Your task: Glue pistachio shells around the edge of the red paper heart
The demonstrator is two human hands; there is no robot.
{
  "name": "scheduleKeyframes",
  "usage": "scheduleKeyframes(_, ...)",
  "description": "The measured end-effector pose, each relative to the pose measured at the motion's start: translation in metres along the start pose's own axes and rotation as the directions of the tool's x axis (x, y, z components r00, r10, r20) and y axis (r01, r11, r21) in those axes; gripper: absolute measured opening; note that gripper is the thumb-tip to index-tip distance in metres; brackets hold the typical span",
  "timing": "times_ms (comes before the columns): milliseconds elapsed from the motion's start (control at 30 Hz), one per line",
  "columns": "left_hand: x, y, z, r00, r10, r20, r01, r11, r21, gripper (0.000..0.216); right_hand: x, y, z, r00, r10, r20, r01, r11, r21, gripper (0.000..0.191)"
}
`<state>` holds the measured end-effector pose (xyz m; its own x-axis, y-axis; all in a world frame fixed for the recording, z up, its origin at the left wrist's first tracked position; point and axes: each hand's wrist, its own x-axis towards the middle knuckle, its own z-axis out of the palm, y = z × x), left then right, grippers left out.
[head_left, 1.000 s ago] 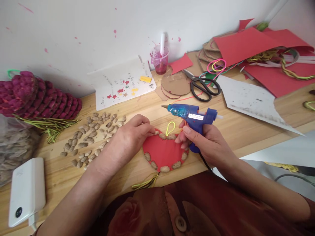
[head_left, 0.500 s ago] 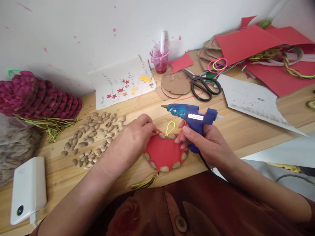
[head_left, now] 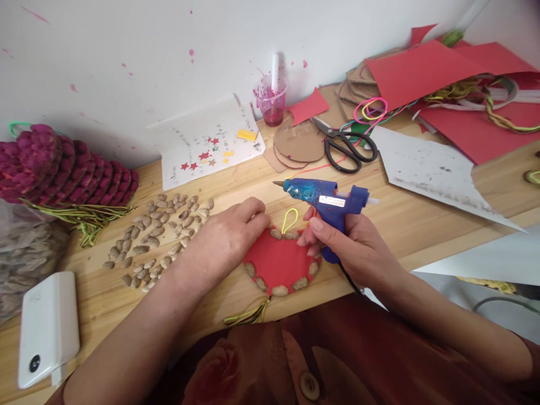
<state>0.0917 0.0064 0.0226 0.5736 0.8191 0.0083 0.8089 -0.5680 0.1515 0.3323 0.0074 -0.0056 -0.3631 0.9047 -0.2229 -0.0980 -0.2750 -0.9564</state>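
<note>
A red heart-shaped card (head_left: 282,260) lies on the wooden table (head_left: 405,219), rimmed with glued peanut shells and topped by a yellow loop (head_left: 290,218). My left hand (head_left: 225,236) rests on the heart's upper left edge, fingers curled and pressing a shell there. My right hand (head_left: 350,247) grips a blue hot glue gun (head_left: 324,199), its nozzle pointing left above the heart, while its fingertips touch the heart's upper right edge.
Several loose peanut shells (head_left: 162,233) lie left of the heart. Purple-red shell ornaments (head_left: 63,169) and a white power bank (head_left: 48,329) sit at far left. Scissors (head_left: 343,143), cardboard discs (head_left: 299,143), a pink cup (head_left: 272,101), a star-sticker sheet (head_left: 206,146) and red paper (head_left: 430,73) lie behind.
Both hands have stayed on the heart almost unmoved. The view has shifted slightly, and my left fingers have slid a little along the heart's top edge.
</note>
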Motion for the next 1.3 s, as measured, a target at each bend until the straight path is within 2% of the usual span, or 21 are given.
scheduleKeyframes(633,-0.003,-0.006,0.004,0.995,0.002,-0.103,-0.01,0.997,-0.082,0.034,-0.001,-0.001,0.001,1.0,0.017,-0.002,-0.017,1.0,0.002,0.028)
scheduleKeyframes(933,-0.008,-0.005,0.013,0.953,-0.149,-0.264,0.095,0.973,-0.209,0.016,0.0,-0.002,0.001,0.999,0.037,-0.014,-0.037,0.999,0.025,0.028)
scheduleKeyframes(1300,-0.009,-0.003,0.02,0.964,-0.134,-0.23,0.088,0.976,-0.198,0.021,-0.001,-0.003,0.002,0.999,0.047,-0.027,-0.047,0.999,0.026,0.028)
